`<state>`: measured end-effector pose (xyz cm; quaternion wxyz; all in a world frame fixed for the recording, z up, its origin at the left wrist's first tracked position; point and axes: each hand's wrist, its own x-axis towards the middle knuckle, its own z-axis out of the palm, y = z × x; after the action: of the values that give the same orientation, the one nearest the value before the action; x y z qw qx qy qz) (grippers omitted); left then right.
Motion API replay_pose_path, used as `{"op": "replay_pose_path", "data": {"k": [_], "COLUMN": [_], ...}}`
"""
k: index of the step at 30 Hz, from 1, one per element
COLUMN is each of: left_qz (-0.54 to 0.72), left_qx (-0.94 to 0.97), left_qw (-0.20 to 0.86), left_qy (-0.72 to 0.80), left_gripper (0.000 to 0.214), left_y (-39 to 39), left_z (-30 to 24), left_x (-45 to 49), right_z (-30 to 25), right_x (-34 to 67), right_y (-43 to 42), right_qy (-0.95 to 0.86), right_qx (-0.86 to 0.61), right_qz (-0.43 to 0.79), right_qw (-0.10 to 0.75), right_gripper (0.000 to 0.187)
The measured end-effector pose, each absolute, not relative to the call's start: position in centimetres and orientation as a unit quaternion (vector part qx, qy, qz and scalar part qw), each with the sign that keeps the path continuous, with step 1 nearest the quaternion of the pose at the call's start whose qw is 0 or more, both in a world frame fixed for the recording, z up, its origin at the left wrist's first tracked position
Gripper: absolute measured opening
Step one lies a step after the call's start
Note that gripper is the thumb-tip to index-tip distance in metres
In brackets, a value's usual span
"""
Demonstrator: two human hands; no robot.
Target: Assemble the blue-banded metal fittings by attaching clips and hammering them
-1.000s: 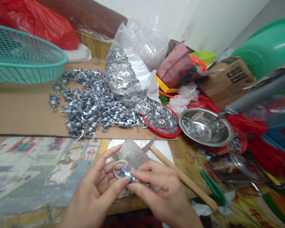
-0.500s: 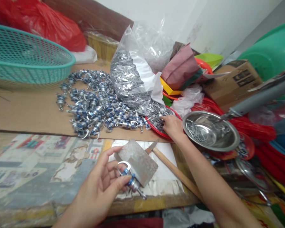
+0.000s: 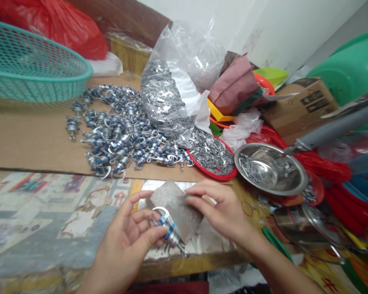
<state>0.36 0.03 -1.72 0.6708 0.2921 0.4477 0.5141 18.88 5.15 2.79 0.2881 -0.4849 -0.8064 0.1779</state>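
My left hand [image 3: 127,245] pinches a small metal fitting [image 3: 168,230] with blue bands and a wire loop, just above the table's near edge. My right hand [image 3: 222,210] hovers over a grey metal block [image 3: 174,202], fingers curled together as if pinching something too small to make out. A heap of the same blue-banded fittings [image 3: 119,130] lies on brown cardboard [image 3: 27,143] beyond. A red tray [image 3: 214,157] holds several small silver pieces. A clear bag [image 3: 171,94] of silver pieces leans behind it.
A teal mesh basket [image 3: 24,65] stands at the back left, with a red plastic bag [image 3: 61,24] behind it. A steel bowl [image 3: 270,169] with metal bits sits to the right. A cardboard box [image 3: 300,104], a green basin [image 3: 349,61] and coloured clutter fill the right side.
My right hand left the fitting, reached to the red tray of silver pieces, then came back over the grey block. My left hand kept hold of the fitting.
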Motion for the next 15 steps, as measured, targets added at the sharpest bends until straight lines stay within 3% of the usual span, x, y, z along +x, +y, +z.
{"op": "replay_pose_path", "data": {"k": [3,9,15], "left_qz": [0.52,0.525,0.527], "left_qx": [0.297,0.294,0.296], "left_qw": [0.667,0.666,0.67], "left_qy": [0.444,0.44,0.431], "left_gripper": [0.063,0.062,0.062], "left_y": [0.2,0.2,0.2], "left_z": [-2.3,-2.6,-2.5], "left_x": [0.2,0.4,0.3], "right_z": [3.4,4.3,3.1], "right_x": [17.1,17.5,16.5], "right_y": [2.6,3.5,3.9], "right_qy": [-0.838,-0.83,-0.844], "right_qx": [-0.41,-0.432,-0.406], "right_qz": [0.241,0.317,0.294], "right_qw": [0.267,0.157,0.192], "right_gripper": [0.011,0.014,0.011]}}
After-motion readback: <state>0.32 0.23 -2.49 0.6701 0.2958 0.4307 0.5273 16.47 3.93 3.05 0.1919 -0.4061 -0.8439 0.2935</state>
